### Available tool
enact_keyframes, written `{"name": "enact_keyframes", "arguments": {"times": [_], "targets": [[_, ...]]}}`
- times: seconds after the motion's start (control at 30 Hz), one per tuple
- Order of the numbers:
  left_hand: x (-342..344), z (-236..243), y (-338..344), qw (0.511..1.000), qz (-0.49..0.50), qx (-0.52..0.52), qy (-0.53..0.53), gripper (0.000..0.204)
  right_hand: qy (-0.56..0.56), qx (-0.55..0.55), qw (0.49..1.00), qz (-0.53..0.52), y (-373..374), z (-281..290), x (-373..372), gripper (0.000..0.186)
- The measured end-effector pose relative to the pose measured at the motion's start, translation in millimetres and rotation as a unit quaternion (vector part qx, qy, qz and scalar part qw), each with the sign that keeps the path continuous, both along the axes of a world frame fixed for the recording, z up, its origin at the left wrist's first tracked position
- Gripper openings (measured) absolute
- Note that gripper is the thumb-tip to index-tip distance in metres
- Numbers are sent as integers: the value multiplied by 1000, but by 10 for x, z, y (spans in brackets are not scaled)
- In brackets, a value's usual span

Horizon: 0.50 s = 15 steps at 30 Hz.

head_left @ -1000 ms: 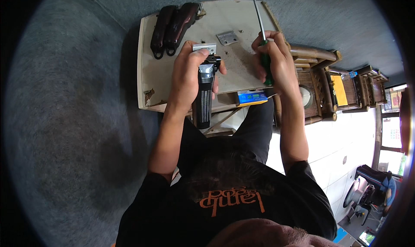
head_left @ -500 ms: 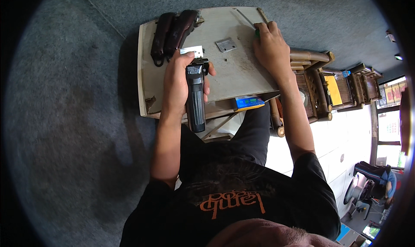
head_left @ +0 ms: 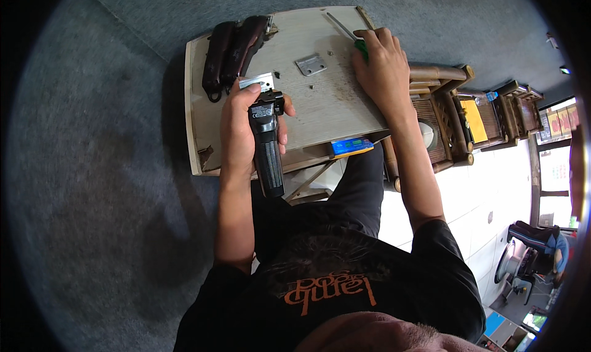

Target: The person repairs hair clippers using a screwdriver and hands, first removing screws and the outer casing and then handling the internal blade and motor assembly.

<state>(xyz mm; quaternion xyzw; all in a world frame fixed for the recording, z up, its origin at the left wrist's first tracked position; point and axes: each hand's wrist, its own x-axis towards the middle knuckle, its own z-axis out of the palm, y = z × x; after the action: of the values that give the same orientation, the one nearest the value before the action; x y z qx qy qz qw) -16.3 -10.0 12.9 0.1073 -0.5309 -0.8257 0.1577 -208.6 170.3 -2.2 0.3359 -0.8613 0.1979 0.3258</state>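
My left hand (head_left: 237, 127) is wrapped around a black hair trimmer (head_left: 268, 158), its ribbed body pointing down toward my lap. Under the thumb, a silver trimmer blade (head_left: 257, 82) sits at the trimmer's head. My right hand (head_left: 383, 66) is closed on a screwdriver (head_left: 359, 47) at the table's right side. Its green handle is partly hidden by my fingers, and its metal shaft points to the far left. Between my hands, a loose flat metal blade plate (head_left: 311, 65) with holes lies on the wooden table (head_left: 320, 109). Small dark and metallic bits lie near it.
Two dark maroon hair clippers (head_left: 237, 53) lie side by side at the table's far left. A blue and orange box (head_left: 351, 147) sits in the shelf under the near edge. Bamboo chairs (head_left: 440, 130) line the right; one bears a yellow paper (head_left: 474, 122).
The table and clippers have shifted a little left in view. More of the screwdriver's green handle shows beneath my right fingers. My left hand keeps its hold, with the trimmer slightly more tilted.
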Motion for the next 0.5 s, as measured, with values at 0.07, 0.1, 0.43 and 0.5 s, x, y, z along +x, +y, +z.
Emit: {"name": "enact_keyframes", "arguments": {"times": [0.07,0.1,0.43,0.5], "targets": [[-1,0,1,1000,-2,-9,7,29,-8,0,1000,-1,13,-10,-11,27],[-3,-4,1,1000,-3,-8,9,29,-11,0,1000,-1,15,-14,-14,27],[9,-15,-13,1000,-7,24,6,30,40,69,977,198,-131,261,150,29],[9,-23,-4,1000,-2,29,-1,30,20,99,969,223,-139,295,144,28]]}}
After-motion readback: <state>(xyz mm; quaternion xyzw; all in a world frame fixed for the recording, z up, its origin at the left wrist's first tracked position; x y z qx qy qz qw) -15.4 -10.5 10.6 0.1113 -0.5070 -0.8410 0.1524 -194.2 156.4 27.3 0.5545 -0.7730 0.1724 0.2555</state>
